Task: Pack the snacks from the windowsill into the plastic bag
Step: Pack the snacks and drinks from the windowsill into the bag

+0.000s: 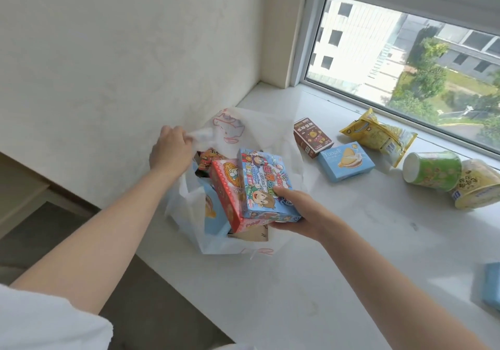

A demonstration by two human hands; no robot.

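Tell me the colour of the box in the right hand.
Light blue box with cartoon figures, seen in the head view.

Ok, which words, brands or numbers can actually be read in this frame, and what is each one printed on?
"Tuogee", roughly: pale blue box on the sill, script small, reading unsure.
Brown box: large Chinese characters, too blurred to read.
Blue cartoon box held by the right hand: Chinese text, unreadable.
Red box, yellow bag, green cup, yellow cup: print too small.
Plastic bag, held by the left hand: red marks, illegible.
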